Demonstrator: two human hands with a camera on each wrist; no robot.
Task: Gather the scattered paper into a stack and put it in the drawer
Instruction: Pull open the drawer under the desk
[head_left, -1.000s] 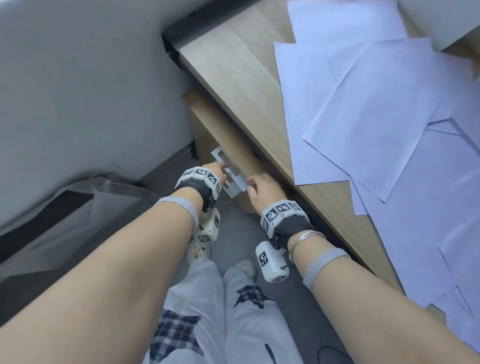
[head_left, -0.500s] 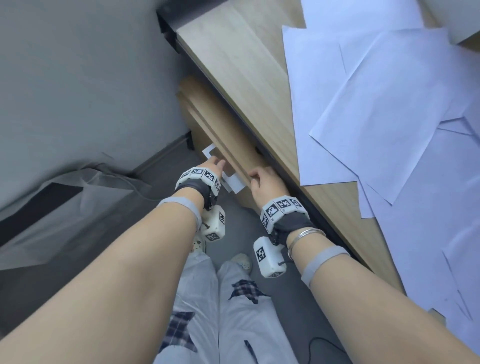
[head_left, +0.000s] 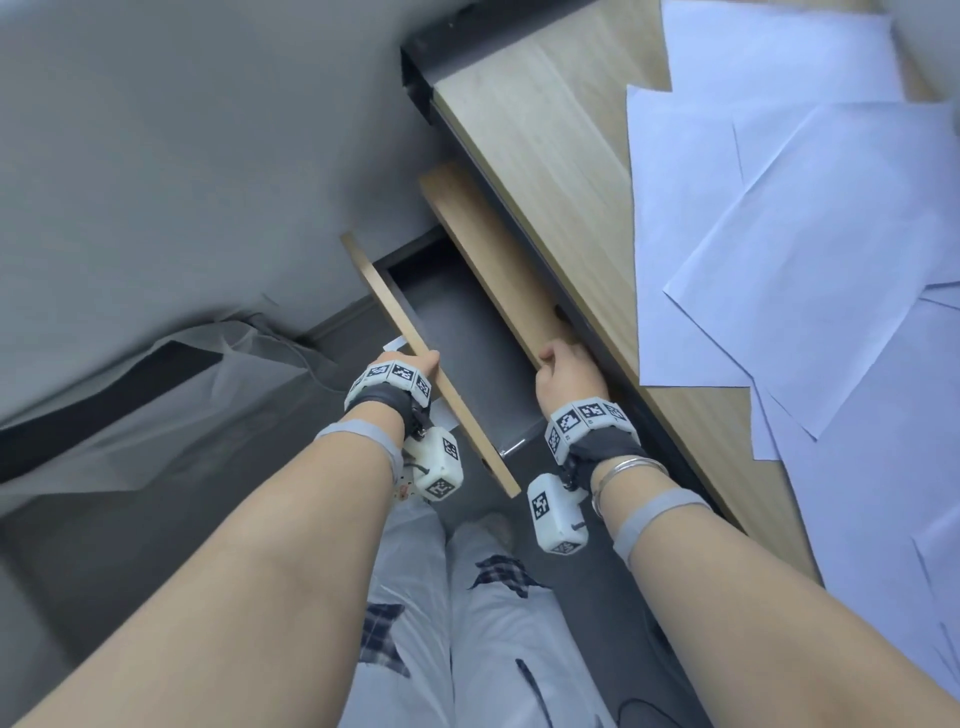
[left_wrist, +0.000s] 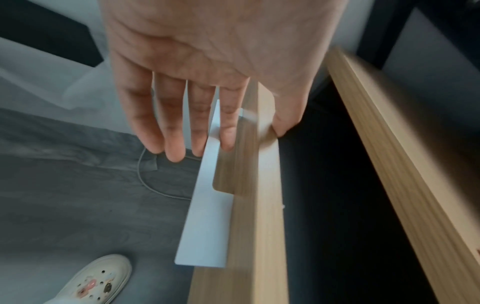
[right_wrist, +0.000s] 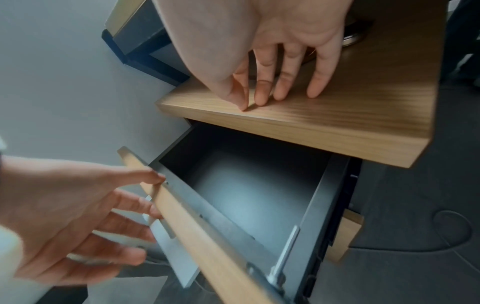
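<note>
Pinching the top edge of the drawer (head_left: 457, 358) front, the left hand (left_wrist: 207, 67) sets its thumb on the inner side and nearly straight fingers on the outer face by the flat white metal handle (left_wrist: 207, 205). The right hand (right_wrist: 280, 61) rests relaxed, fingertips down, on the cabinet top (right_wrist: 324, 123), a smooth wood-grain board. Below it the drawer stands open, a dark grey box with a pale wood front. Thin white paper (head_left: 810, 270) lies scattered, overlapping, on the wooden surface (head_left: 545, 156).

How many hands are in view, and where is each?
2. The left hand grips the pulled-out drawer front; the right hand rests on the wooden cabinet top above it. None hidden.
</note>
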